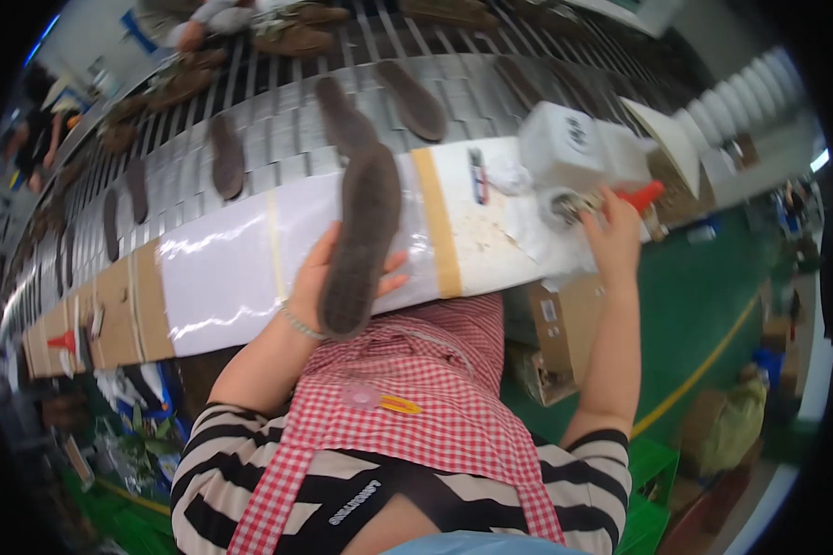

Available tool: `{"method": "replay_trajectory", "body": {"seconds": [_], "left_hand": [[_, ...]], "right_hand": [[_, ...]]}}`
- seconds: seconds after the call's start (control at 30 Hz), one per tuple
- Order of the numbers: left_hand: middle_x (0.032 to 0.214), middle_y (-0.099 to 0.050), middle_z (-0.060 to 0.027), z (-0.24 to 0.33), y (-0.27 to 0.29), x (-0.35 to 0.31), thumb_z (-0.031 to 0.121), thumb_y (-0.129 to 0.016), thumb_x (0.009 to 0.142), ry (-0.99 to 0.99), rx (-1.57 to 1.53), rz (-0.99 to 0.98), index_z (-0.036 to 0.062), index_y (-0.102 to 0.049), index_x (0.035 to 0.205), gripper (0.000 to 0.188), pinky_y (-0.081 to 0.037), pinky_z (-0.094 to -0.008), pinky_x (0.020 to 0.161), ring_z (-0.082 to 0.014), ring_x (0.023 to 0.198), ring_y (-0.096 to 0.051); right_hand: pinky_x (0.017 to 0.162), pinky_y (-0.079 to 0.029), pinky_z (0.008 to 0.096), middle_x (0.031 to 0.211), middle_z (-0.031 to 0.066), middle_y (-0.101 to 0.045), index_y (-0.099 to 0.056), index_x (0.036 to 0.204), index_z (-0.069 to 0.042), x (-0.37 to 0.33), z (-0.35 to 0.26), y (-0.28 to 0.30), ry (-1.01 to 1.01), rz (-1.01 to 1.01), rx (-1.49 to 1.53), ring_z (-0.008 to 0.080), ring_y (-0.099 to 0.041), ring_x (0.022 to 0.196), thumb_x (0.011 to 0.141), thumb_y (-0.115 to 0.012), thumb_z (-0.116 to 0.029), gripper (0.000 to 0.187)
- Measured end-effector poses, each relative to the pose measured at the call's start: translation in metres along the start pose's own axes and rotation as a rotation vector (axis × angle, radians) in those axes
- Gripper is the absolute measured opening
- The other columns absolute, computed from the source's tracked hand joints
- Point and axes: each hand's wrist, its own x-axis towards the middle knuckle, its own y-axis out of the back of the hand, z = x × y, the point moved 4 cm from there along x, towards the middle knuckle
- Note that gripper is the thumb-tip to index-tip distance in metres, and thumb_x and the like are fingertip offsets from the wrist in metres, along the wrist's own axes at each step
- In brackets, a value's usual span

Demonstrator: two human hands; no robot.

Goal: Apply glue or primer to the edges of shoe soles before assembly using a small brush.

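Note:
My left hand [316,265] holds a dark brown shoe sole [361,245] upright above the work surface, its fingers wrapped behind the sole. Over on the right, the fingers of my right hand [613,229] are pinched at the mouth of a small round pot [565,207]. What they grip there is too small and blurred to make out. A red cone-shaped nozzle [642,195] lies just beside those fingers. Behind the pot stands a white plastic container [563,143].
A slatted metal conveyor [287,139] runs across the far side, carrying several soles such as this one [227,157] and brown shoes [292,39]. A marker-like tool [478,176] lies on the white board. A white corrugated hose [740,102] hangs at right. Another person's hand [192,37] shows across the conveyor.

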Motion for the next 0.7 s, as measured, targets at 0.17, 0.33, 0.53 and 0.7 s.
{"method": "replay_trajectory", "body": {"seconds": [0.17, 0.33, 0.53, 0.7], "left_hand": [[0.135, -0.058, -0.0185, -0.004, 0.013, 0.006, 0.045, -0.041, 0.106, 0.102, -0.135, -0.095, 0.0053, -0.051, 0.141, 0.054, -0.052, -0.059, 0.101, -0.0437, 0.124, -0.056], [0.131, -0.061, -0.0186, -0.001, 0.013, 0.001, 0.043, -0.041, 0.107, 0.078, -0.092, -0.08, 0.0043, -0.055, 0.136, 0.05, -0.056, -0.0568, 0.096, -0.0416, 0.123, -0.058], [0.131, -0.06, -0.0183, 0.01, 0.016, -0.007, 0.043, -0.039, 0.107, 0.068, -0.116, -0.115, 0.004, -0.054, 0.137, 0.051, -0.057, -0.0554, 0.096, -0.0405, 0.122, -0.058], [0.134, -0.058, -0.0183, 0.014, 0.019, -0.011, 0.042, -0.039, 0.108, 0.058, -0.119, -0.148, 0.004, -0.052, 0.139, 0.051, -0.055, -0.0568, 0.097, -0.0413, 0.122, -0.058]], "right_hand": [[0.088, -0.048, 0.043, 0.095, 0.0132, -0.065, -0.067, 0.118, -0.001, -0.008, 0.002, 0.004, -0.052, -0.036, 0.02, 0.0325, -0.061, 0.095, 0.079, -0.079, -0.015, 0.042], [0.093, -0.046, 0.0432, 0.1, 0.0143, -0.065, -0.068, 0.116, -0.001, -0.001, -0.005, 0.001, -0.018, -0.042, -0.012, 0.0331, -0.059, 0.101, 0.08, -0.077, -0.012, 0.038], [0.096, -0.045, 0.0448, 0.106, 0.0158, -0.065, -0.068, 0.114, -0.001, 0.006, -0.018, -0.009, 0.045, -0.111, -0.049, 0.035, -0.058, 0.106, 0.077, -0.078, -0.011, 0.039], [0.097, -0.045, 0.0452, 0.106, 0.0161, -0.065, -0.068, 0.114, -0.001, 0.01, -0.025, -0.009, 0.117, -0.105, -0.131, 0.0358, -0.058, 0.108, 0.075, -0.079, -0.01, 0.041]]}}
